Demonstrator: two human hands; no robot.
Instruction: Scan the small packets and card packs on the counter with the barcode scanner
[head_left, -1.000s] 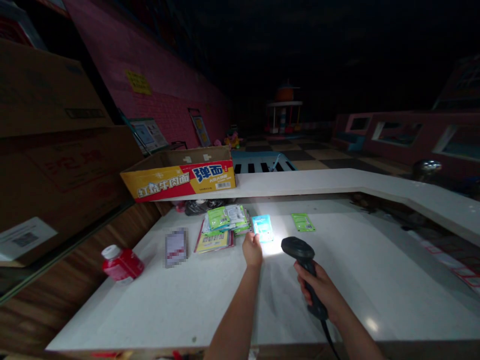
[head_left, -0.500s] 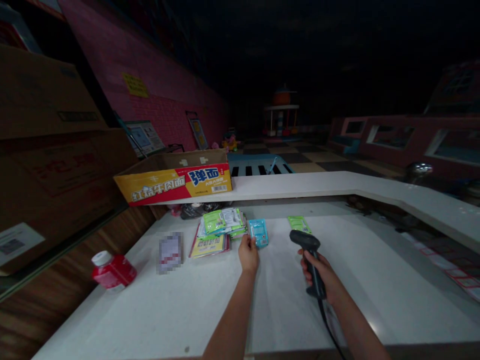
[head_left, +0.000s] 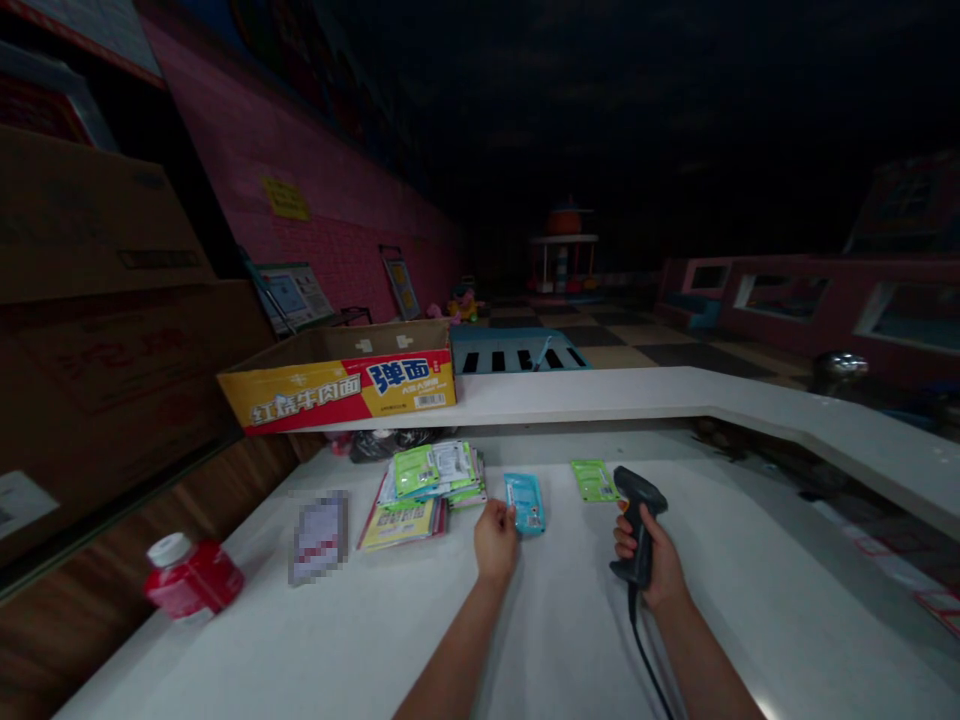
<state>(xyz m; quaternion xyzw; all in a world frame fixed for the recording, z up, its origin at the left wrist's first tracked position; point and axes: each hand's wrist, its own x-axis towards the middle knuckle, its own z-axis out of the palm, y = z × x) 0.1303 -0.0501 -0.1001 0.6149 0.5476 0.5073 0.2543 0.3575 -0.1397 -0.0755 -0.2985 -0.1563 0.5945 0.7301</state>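
Observation:
My left hand (head_left: 495, 540) is closed at the left edge of a small blue packet (head_left: 527, 500), which rests on the white counter (head_left: 555, 620). In my right hand (head_left: 661, 565) is a dark barcode scanner (head_left: 637, 490), gripped by its handle, with its cable running down toward me. A single green packet (head_left: 594, 480) lies just left of the scanner's head. Left of the blue packet is a pile of green and white packets (head_left: 439, 468), partly on top of a yellow printed sheet or pouch (head_left: 405, 524).
A red bottle with a white cap (head_left: 193, 580) lies tilted at left, near a blurred-out flat item (head_left: 319, 537). A yellow-and-red carton (head_left: 345, 390) stands on the raised ledge (head_left: 585, 392). Brown cardboard boxes (head_left: 112, 340) are stacked at far left.
The scanner has moved right, away from the green packet, and its handle is more upright. My left hand stays at the blue packet's edge. The whole view has shifted slightly.

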